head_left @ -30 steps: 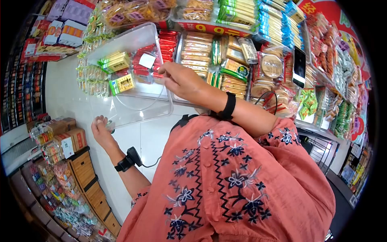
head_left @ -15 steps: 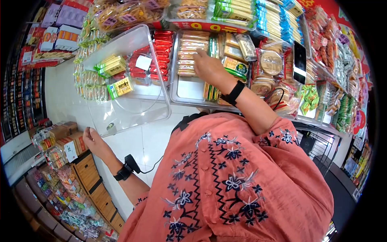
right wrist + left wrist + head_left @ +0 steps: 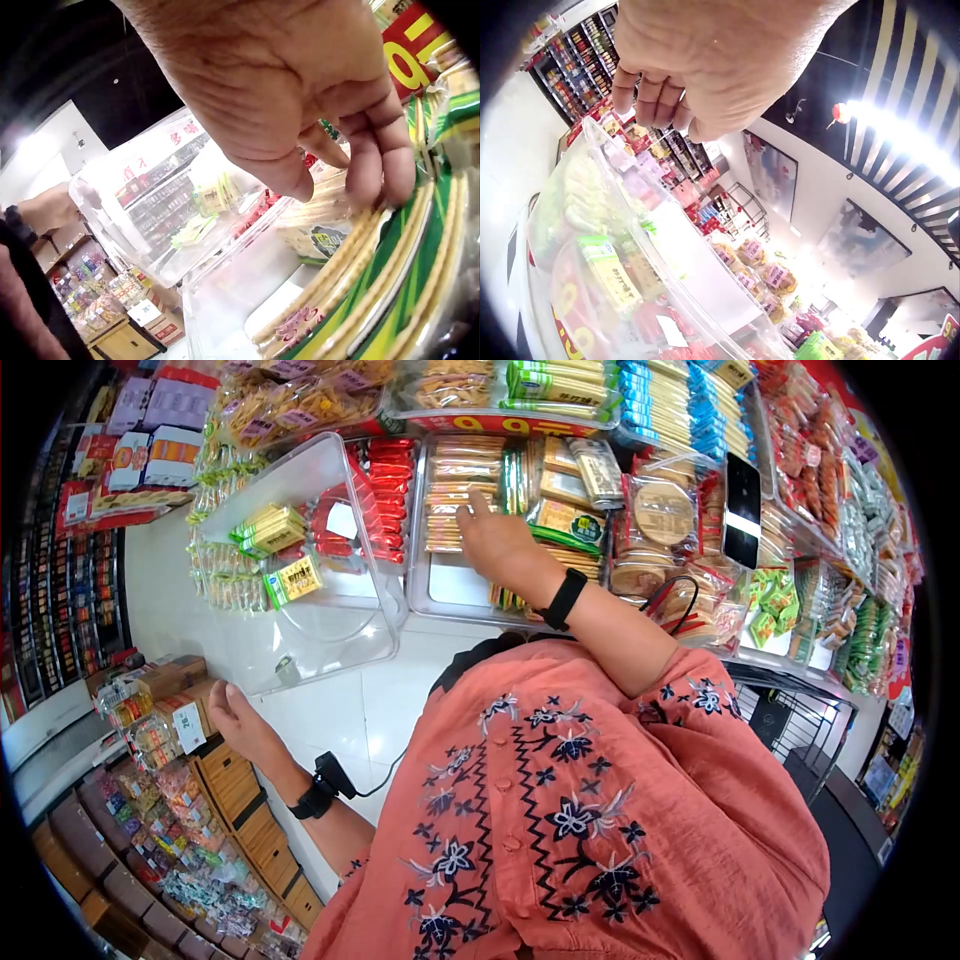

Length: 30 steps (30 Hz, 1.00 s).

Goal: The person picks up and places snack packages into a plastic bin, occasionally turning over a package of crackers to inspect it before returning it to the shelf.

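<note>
In the head view, my right hand (image 3: 505, 550) reaches over a clear bin (image 3: 413, 565), fingertips at the wrapped cracker packs (image 3: 466, 460). Its bent fingers come down onto long stick-shaped packs (image 3: 352, 289) in the right wrist view; no pack shows lifted. Bare white bottom shows at the bin's near left. My left hand (image 3: 250, 732) is below the near corner of a tilted clear tray (image 3: 335, 660), holding nothing, its fingers fairly straight in the head view. This tray holds yellow-green packs (image 3: 292, 580) and red packs with a white label.
A phone (image 3: 741, 510) lies on round cracker packs (image 3: 662, 510) at the right. Further bins of blue and green packs stand behind. Cardboard boxes (image 3: 180, 695) and wooden drawers (image 3: 228, 778) are at the lower left, and a wire cart (image 3: 800, 720) at the right.
My right hand has moved from the tilted tray's right edge to the cracker bin, whose white bottom now shows. My left hand has moved down from the tray's corner, its fingers straighter.
</note>
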Each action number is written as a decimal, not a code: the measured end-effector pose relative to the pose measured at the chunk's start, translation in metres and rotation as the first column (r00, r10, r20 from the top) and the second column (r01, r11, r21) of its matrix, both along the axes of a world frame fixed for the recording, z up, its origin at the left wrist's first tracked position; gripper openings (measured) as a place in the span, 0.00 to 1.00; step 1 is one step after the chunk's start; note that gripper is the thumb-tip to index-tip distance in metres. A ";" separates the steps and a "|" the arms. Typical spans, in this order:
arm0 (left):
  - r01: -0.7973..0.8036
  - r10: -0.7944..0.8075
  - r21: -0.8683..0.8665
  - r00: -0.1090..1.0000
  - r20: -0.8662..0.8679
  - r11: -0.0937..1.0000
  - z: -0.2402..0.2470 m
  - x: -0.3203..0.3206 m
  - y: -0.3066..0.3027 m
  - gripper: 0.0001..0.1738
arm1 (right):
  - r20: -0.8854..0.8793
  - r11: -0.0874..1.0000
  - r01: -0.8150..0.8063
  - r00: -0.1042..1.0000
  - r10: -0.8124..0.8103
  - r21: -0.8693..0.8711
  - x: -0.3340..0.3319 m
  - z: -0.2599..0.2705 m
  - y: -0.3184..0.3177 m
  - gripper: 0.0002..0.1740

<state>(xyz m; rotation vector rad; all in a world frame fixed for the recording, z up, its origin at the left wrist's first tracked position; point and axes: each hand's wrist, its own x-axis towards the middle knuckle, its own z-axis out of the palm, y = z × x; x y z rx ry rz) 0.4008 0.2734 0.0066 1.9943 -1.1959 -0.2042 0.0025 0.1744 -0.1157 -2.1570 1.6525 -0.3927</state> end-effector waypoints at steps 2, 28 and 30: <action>0.002 -0.002 0.001 1.000 -0.010 1.000 0.001 -0.007 0.000 0.22 | 0.007 1.000 -0.025 1.000 0.025 0.015 -0.002 -0.001 0.004 0.16; 0.128 -0.133 0.061 0.987 0.085 0.990 0.015 -0.121 0.025 0.16 | 0.233 0.989 -0.085 0.966 0.112 -0.123 -0.027 -0.012 0.002 0.14; 0.115 -0.117 0.044 0.991 0.064 0.992 0.011 -0.122 0.031 0.16 | 0.231 0.987 -0.102 0.964 0.129 -0.124 -0.029 -0.011 0.003 0.15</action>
